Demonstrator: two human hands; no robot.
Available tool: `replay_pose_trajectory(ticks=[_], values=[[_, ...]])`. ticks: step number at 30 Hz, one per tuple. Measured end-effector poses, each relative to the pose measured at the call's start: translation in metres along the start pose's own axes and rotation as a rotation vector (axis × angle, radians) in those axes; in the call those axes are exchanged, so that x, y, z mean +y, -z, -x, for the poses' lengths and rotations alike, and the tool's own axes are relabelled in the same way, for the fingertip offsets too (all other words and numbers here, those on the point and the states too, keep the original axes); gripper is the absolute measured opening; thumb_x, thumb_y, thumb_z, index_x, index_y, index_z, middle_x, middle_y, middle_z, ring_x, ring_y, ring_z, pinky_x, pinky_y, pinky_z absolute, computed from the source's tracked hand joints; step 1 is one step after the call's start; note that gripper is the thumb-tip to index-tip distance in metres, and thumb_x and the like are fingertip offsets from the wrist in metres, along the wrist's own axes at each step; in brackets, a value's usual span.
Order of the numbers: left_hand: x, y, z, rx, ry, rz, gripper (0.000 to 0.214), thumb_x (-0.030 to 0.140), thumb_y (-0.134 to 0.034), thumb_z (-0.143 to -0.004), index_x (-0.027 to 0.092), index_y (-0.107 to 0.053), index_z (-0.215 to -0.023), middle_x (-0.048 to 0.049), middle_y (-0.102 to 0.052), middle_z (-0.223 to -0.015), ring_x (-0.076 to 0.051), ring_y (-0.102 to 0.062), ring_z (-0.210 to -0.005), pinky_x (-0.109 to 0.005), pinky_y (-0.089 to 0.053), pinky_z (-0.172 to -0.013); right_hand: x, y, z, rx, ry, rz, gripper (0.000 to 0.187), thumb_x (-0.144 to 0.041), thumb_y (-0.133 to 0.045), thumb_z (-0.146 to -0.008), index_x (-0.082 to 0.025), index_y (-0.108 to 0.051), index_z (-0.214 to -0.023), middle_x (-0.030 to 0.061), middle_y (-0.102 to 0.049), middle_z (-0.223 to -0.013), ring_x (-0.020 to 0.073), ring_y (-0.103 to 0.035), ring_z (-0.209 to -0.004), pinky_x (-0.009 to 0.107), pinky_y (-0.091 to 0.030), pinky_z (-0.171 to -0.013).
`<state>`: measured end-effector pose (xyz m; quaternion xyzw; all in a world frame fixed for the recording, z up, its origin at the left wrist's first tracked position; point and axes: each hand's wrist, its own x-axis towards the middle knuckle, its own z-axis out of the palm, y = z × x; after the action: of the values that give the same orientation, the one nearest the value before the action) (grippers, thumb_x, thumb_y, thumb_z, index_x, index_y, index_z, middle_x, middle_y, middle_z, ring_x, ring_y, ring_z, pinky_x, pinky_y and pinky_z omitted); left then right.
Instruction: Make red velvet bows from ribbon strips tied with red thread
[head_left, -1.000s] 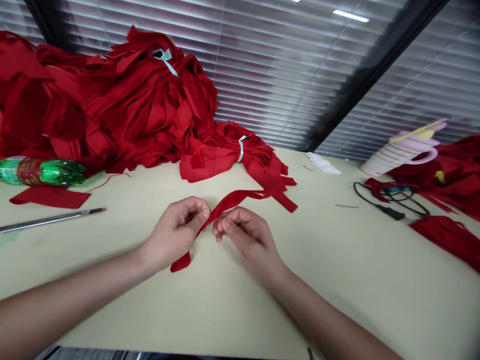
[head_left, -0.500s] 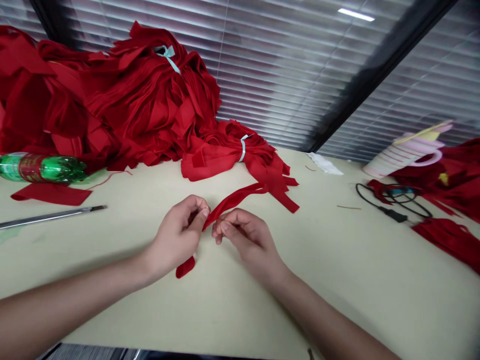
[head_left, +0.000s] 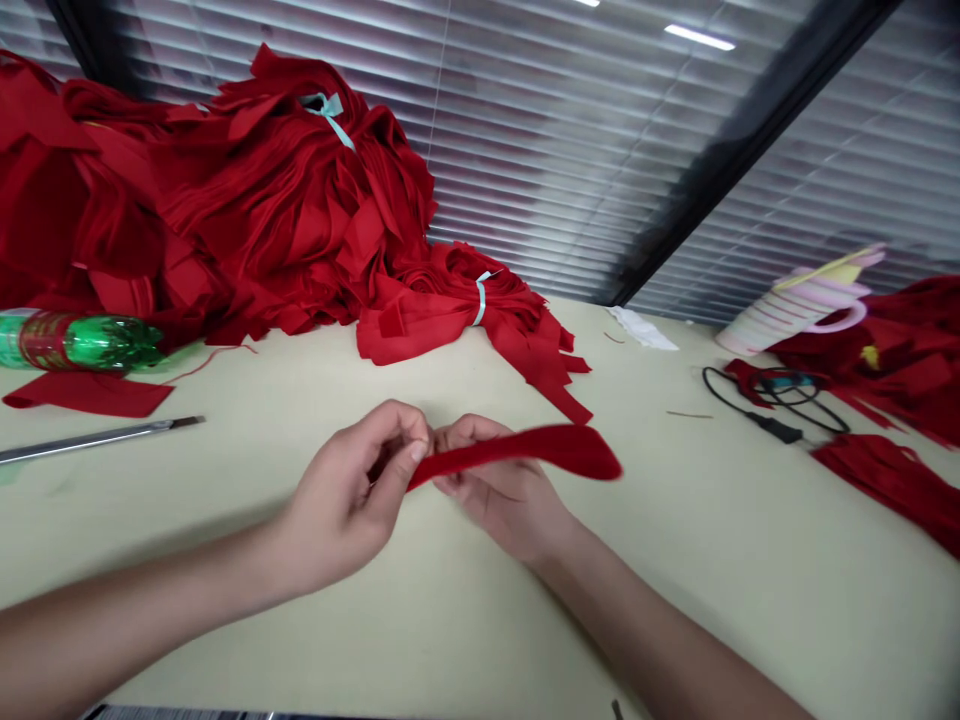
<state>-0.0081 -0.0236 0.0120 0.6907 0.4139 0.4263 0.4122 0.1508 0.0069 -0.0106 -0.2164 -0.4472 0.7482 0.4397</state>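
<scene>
A narrow red fabric strip is held above the near half of the cream table, between the two hands. The left hand is curled closed, its thumb and fingers pinching the strip's narrower end just beside the right hand. From there the strip runs outward across the right hand, which is half open with its fingers loosely bent. The strip lies against that hand, but whether the hand grips it or only supports it cannot be told. Its wider free end sticks out past the right hand, away from the left, and touches nothing. Toward the far edge of the table stands a large heap of red fabric strips, with a tied bundle of red strips at its foot, cinched by a pale blue band. Near the left edge lie a green plastic bottle, a flat red fabric piece and a long metal tool. Toward the right edge are a black cable, a white scrap, a pink-and-white stack of rings and more red fabric.
</scene>
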Motion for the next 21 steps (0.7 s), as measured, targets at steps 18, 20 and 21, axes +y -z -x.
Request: replay_pose_trajectory(ticks=[18, 20, 21], values=[[-0.013, 0.001, 0.007, -0.368, -0.301, -0.415, 0.015, 0.006, -0.033, -0.088, 0.018, -0.042, -0.091, -0.0016, -0.048, -0.085, -0.011, -0.045, -0.074, -0.023, -0.039, -0.068, -0.042, 0.018, 0.005, -0.309, 0.138, 0.834, 0.007, -0.016, -0.060, -0.079, -0.018, -0.064, -0.074, 0.0075, -0.045, -0.110, 0.0141, -0.050, -0.085, 0.034, -0.045, -0.078], [-0.016, -0.001, 0.009, -0.398, -0.241, -0.451, 0.016, 0.006, -0.032, -0.087, 0.017, -0.042, -0.087, -0.0012, -0.047, -0.082, -0.011, -0.044, -0.069, -0.025, -0.039, -0.064, -0.042, 0.017, 0.007, -0.269, 0.178, 0.967, 0.008, -0.014, -0.059, -0.078, -0.018, -0.064, -0.073, 0.0070, -0.042, -0.111, 0.0124, -0.050, -0.081, 0.034, -0.046, -0.076], [-0.018, -0.002, 0.009, -0.399, -0.215, -0.467, 0.017, 0.005, -0.031, -0.087, 0.017, -0.043, -0.087, -0.0013, -0.047, -0.082, -0.012, -0.044, -0.069, -0.025, -0.039, -0.064, -0.042, 0.016, 0.008, -0.246, 0.201, 1.028, 0.010, -0.012, -0.059, -0.078, -0.018, -0.064, -0.073, 0.0069, -0.041, -0.111, 0.0126, -0.050, -0.081, 0.034, -0.047, -0.075]])
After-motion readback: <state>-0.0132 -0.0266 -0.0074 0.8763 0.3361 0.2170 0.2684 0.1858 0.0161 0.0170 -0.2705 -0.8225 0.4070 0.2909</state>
